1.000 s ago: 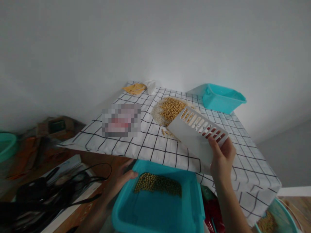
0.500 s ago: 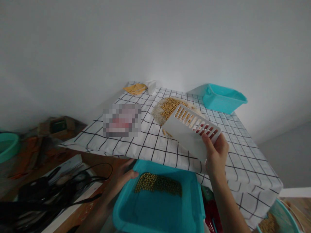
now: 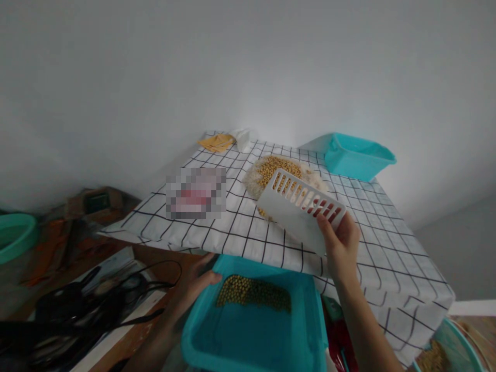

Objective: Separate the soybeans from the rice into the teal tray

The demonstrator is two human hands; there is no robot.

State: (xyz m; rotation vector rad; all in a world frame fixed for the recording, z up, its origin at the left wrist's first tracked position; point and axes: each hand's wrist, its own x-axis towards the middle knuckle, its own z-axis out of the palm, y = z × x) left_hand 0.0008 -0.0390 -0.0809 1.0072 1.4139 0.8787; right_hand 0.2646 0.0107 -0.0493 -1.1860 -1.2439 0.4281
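My right hand (image 3: 341, 245) grips the near end of a white slotted plastic basket (image 3: 298, 209), held tilted over the table with its far end at a pile of yellow beans and rice (image 3: 273, 173). My left hand (image 3: 197, 284) holds the left rim of a teal bin (image 3: 248, 338) just below the table's front edge, thumb over the rim. A layer of greenish-yellow beans (image 3: 253, 294) lies in the bin's far part.
The table carries a white grid-pattern cloth (image 3: 387, 243). A second teal bin (image 3: 354, 155) stands at its far right corner, yellow packets (image 3: 215, 142) at the back. Black cables (image 3: 89, 305) and a teal bowl (image 3: 13, 235) lie to the left; another teal container (image 3: 445, 351) sits at lower right.
My right hand has moved the white basket left and farther onto the bean pile, covering more of it. The left hand and the bin stay put.
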